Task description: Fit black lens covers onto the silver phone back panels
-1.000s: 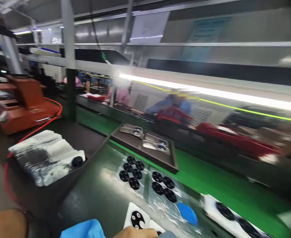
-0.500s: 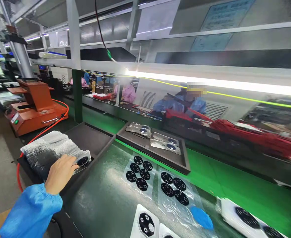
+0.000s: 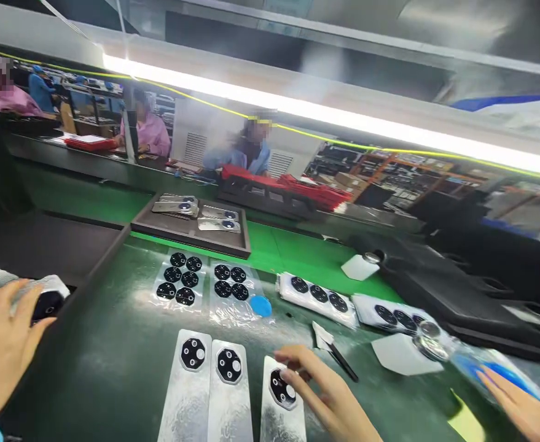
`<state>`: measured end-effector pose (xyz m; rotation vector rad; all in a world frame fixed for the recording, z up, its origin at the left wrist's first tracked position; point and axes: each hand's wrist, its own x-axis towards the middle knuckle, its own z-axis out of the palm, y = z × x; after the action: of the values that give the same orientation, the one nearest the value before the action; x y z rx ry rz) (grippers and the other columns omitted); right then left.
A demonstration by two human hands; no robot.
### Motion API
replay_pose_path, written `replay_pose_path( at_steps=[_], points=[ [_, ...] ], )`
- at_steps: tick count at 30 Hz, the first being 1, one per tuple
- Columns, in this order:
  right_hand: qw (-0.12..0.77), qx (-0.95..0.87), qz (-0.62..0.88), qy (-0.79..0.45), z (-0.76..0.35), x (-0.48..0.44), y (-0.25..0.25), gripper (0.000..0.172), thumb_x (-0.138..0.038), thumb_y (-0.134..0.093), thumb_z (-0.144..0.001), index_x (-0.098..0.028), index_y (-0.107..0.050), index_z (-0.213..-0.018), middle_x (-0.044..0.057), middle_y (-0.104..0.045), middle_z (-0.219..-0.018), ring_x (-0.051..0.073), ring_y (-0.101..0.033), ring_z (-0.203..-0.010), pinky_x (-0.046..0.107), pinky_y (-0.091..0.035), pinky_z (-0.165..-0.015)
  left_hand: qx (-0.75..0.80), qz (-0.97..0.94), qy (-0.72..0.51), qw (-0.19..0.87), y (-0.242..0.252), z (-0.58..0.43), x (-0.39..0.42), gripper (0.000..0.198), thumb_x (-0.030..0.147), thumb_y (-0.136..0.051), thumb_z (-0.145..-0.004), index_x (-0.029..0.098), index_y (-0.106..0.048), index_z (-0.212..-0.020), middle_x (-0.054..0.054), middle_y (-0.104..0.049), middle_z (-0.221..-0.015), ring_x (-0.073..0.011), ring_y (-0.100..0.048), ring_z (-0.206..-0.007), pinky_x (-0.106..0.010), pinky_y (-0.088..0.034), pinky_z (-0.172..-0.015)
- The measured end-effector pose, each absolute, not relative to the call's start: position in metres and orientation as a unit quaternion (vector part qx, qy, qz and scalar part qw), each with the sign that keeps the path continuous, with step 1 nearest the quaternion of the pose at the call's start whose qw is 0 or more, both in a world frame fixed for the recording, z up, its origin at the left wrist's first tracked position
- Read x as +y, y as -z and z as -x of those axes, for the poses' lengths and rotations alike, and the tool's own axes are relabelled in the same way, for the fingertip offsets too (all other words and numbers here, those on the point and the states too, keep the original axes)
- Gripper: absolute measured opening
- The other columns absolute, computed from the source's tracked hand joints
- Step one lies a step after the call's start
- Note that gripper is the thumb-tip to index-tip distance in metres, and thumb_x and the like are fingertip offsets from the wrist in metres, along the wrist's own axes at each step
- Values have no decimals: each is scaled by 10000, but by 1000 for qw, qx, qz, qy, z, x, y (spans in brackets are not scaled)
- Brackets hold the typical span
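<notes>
At the left edge, my left hand (image 3: 2, 344) has its fingers bent around the end of a silver phone back cover (image 3: 48, 301) with a black camera window. Part of that cover is hidden by the hand. My right hand (image 3: 325, 393) reaches in from below, thumb and fingers curled at the top corner of another phone back cover (image 3: 281, 423) lying on the green bench. Two similar back covers, the left one (image 3: 184, 399) and the middle one (image 3: 228, 405), lie side by side to its left, camera windows up.
Clear sheets with black octagonal pieces (image 3: 177, 276) and a blue disc (image 3: 261, 306) lie beyond. A tray (image 3: 191, 236) holds several covers. To the right are wrapped packs (image 3: 316, 294), a black-handled tool (image 3: 343, 362), a metal-topped container (image 3: 403, 353) and another person's blurred hand (image 3: 523, 393).
My view has swung right, so the orange machine is out of sight. My right hand and the right part of the bench have come into view. My left hand stays at the covers.
</notes>
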<state>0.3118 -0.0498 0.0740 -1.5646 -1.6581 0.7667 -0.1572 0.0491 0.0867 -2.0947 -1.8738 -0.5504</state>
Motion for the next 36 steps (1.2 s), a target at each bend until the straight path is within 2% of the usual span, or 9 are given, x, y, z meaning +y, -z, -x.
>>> replay_pose_path(
  at_steps=[3, 5, 7, 10, 16, 22, 27, 31, 36],
  points=[
    [286, -673, 614, -296, -320, -23, -82, 228, -449, -551, -916, -268, -666, -997, 36, -690, -939, 201, -623, -785, 310, -489, -659, -508, 837, 202, -6, -75, 93, 44, 386, 402, -531, -893, 225, -556, -1235, -96, -575, -1290, -353, -477, -1241, -508, -343, -1071],
    [213, -711, 608, -282, -322, 3, -83, 198, -398, -567, -906, -269, -657, -1027, 26, -690, -971, 190, -623, -791, 308, -479, -678, -428, 878, 144, -157, -68, 48, 42, 396, 374, -657, -834, 278, -585, -1211, -70, -551, -1348, -312, -468, -1266, -444, -362, -1077],
    [177, -725, 610, -268, -324, 34, -81, 167, -330, -654, -842, -255, -677, -989, 27, -689, -982, 196, -627, -811, 321, -475, -724, -403, 876, 99, -245, -63, 13, 44, 604, 386, -780, -710, 267, -550, -1256, -78, -508, -1378, -324, -430, -1286, -443, -369, -1071],
    [132, -733, 621, -244, -326, 78, -70, 202, -248, -746, -763, -244, -697, -959, 28, -673, -972, 220, -623, -899, 356, -469, -832, -402, 876, 57, -262, -60, -13, 52, 720, 422, -849, -584, 221, -560, -1212, -100, -522, -1296, -360, -430, -1234, -482, -352, -1050],
    [72, -728, 649, -209, -328, 131, -46, 299, -332, -646, -910, -168, -611, -1157, 78, -599, -1230, 230, -594, -1083, 451, -498, -922, -398, 880, 40, -255, -60, -18, 63, 729, 457, -860, -513, 182, -560, -1117, -96, -514, -1153, -361, -445, -1119, -503, -346, -995],
    [52, -716, 664, -207, -328, 147, -33, 321, -347, -619, -934, -168, -594, -1199, 82, -601, -1240, 227, -614, -1071, 443, -528, -895, -440, 855, 14, -275, -73, -22, 57, 580, 306, -881, -511, 192, -552, -976, -71, -467, -1125, -315, -442, -1062, -415, -415, -898],
    [41, -713, 667, -215, -329, 155, -29, 325, -348, -615, -938, -168, -590, -1207, 81, -605, -1232, 222, -622, -1054, 437, -536, -883, -443, 847, 56, -289, -74, -15, 51, 588, 237, -855, -545, 225, -555, -1050, -70, -457, -1210, -330, -407, -1145, -420, -396, -952],
    [36, -715, 663, -221, -330, 160, -29, 320, -345, -615, -939, -165, -592, -1203, 79, -614, -1215, 215, -632, -1031, 427, -545, -867, -451, 839, 65, -297, -74, -10, 47, 549, 179, -776, -594, 239, -538, -1086, -65, -462, -1197, -312, -456, -1106, -393, -432, -897],
    [53, -720, 661, -205, -327, 157, -29, 323, -345, -613, -940, -165, -585, -1208, 77, -618, -1197, 204, -640, -995, 407, -556, -836, -438, 802, 85, -398, -74, -6, 38, 559, 91, -581, -669, 283, -450, -1178, -20, -449, -1125, -198, -614, -885, -291, -470, -745]
  ],
)
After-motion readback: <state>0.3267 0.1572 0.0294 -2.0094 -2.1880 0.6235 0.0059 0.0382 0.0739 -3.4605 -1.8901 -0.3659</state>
